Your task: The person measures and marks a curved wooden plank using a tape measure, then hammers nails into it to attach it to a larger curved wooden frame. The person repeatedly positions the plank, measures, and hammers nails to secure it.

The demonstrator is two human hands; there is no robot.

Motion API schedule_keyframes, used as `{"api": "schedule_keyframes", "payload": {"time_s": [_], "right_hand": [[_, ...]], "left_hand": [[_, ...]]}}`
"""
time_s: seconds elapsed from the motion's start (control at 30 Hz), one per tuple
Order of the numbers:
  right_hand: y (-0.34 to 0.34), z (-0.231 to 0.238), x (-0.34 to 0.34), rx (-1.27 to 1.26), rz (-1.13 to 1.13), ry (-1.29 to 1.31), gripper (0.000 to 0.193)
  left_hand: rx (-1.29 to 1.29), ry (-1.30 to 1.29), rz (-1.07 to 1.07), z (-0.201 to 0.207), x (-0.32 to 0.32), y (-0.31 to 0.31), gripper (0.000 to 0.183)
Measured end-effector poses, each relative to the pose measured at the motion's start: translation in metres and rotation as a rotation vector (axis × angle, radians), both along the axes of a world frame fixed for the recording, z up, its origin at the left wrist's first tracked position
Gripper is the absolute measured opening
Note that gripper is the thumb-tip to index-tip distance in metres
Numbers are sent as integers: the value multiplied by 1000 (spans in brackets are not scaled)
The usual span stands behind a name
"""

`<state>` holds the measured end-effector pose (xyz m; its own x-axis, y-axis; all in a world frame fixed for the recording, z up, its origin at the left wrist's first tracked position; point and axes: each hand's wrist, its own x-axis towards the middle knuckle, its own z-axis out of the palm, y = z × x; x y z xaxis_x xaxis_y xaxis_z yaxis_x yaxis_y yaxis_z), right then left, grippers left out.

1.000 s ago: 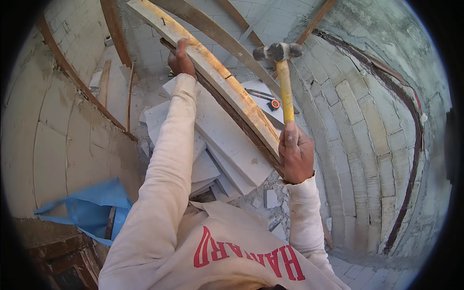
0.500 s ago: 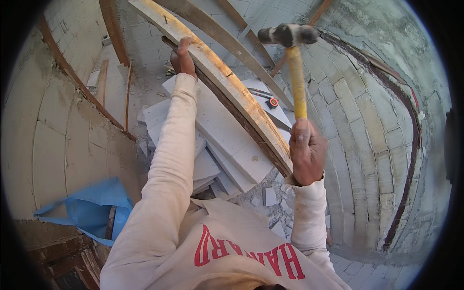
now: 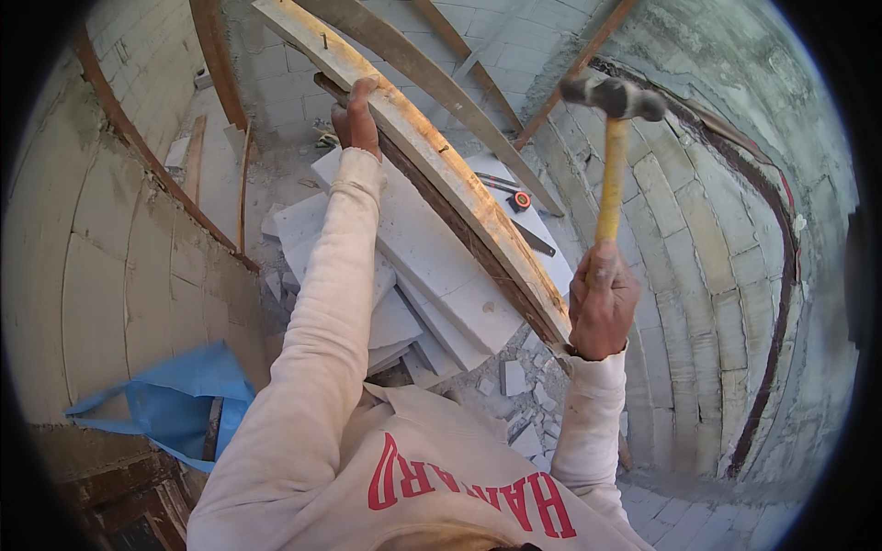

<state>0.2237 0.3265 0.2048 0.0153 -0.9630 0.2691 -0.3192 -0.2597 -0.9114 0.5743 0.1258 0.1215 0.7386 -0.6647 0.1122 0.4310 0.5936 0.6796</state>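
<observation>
My left hand (image 3: 360,121) is closed around a long wooden plank (image 3: 467,185), which slants from the upper left down toward the right. Two nails stick up from the plank: one nail (image 3: 323,39) beyond my left hand, another nail (image 3: 443,149) nearer its middle. A darker, rough timber (image 3: 439,209) runs along the plank's underside. In my right hand (image 3: 604,303) is a hammer (image 3: 612,174), gripped low on its yellow handle. Its dark metal head is raised, to the right of the plank and apart from both nails.
Under the plank lies a stack of white blocks (image 3: 441,280), with broken rubble (image 3: 519,404) beside it. A tape measure (image 3: 521,201) and a handsaw (image 3: 535,241) rest on a white slab. Block walls (image 3: 680,275) stand on both sides. A blue sheet (image 3: 179,395) sits lower left.
The hammer and my right hand have moved to the right and slightly down. My left hand keeps its hold, and the plank has shifted a little to the right.
</observation>
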Motion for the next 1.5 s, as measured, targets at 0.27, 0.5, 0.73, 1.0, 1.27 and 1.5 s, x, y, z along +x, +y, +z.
{"api": "schedule_keyframes", "payload": {"time_s": [0.27, 0.5, 0.73, 1.0, 1.27, 1.5], "right_hand": [[-16, -74, 56, -366, -251, 410, 49], [9, 42, 17, -32, -60, -204, 46], [-8, -47, 71, -408, -277, -53, 58], [14, 62, 43, -97, -78, -282, 49], [-3, -117, 64, -225, -91, 591, 48], [10, -58, 48, 416, 137, -68, 59]], "left_hand": [[55, -11, -22, 3, -19, -1, 75], [35, -24, -6, -2, 1, 10, 74], [46, -45, -11, 0, -10, -2, 78], [64, -37, 10, -15, 8, 4, 94], [54, 7, 66, -4, -23, 4, 100], [54, 11, 21, -14, -6, -2, 101]]}}
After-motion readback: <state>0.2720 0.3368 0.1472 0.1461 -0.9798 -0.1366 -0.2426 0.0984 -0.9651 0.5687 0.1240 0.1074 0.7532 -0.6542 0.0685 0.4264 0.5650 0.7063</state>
